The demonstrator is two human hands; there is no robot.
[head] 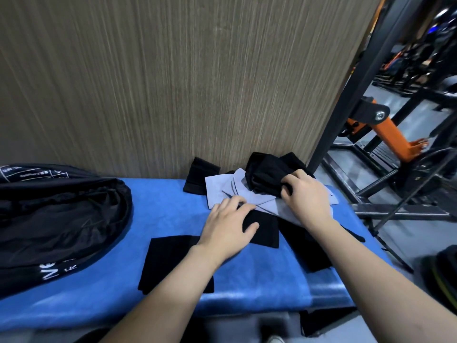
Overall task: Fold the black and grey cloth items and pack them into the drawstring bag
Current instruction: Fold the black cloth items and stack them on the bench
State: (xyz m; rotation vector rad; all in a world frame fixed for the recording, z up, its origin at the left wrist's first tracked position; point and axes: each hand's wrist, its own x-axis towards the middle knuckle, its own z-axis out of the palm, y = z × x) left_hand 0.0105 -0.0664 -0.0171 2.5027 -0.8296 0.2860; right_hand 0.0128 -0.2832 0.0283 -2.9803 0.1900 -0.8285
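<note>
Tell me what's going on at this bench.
A person is sorting cloths on a blue towel. The right hand grips a bunched black cloth lying on a grey cloth; the left hand rests open at the grey cloth's near edge and on a flat black cloth. Another folded black cloth lies nearer. The drawstring bag lies open on the left, nothing visibly packed.

Matt black cloth [176, 262] lies on a blue towel [247, 280] with a soft, napped pile. At 12 o'clock, a wall panel [173, 82] shows streaked wood grain. The drawstring bag [61, 219] at 9 o'clock looks thin, slightly shiny synthetic. The grey cloth [222, 191] looks smooth. At 3 o'clock, a painted metal frame [385, 129].
</note>
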